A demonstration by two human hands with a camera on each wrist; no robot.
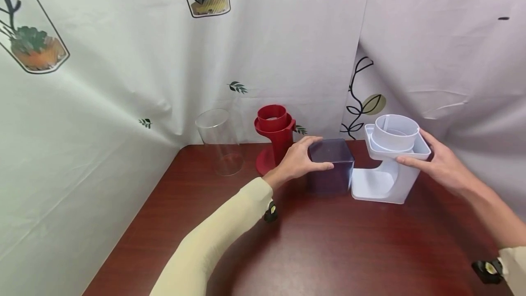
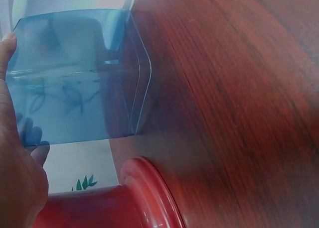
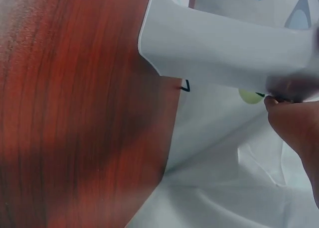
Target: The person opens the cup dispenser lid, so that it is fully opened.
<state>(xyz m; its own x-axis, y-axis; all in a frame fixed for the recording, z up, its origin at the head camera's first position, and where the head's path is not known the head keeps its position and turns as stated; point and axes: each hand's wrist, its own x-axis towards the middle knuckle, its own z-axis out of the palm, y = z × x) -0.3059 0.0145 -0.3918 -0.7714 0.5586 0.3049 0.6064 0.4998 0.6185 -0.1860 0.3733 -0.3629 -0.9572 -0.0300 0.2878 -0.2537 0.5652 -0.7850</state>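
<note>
My left hand grips a see-through blue-tinted square container near its top, thumb on the near side. In the left wrist view, fingertips show through the wall of the blue container. Just to its right is a white stand with a flat base, a square tray-like top and a round white cup set in it. My right hand holds the rim of that top, thumb in front and fingers at the far right side. In the right wrist view, the white stand hides most of those fingers.
A red stand with a round cup and round base is just left of the blue container. Farther left, a clear cylinder stands upright. A white patterned cloth hangs behind the brown wooden table.
</note>
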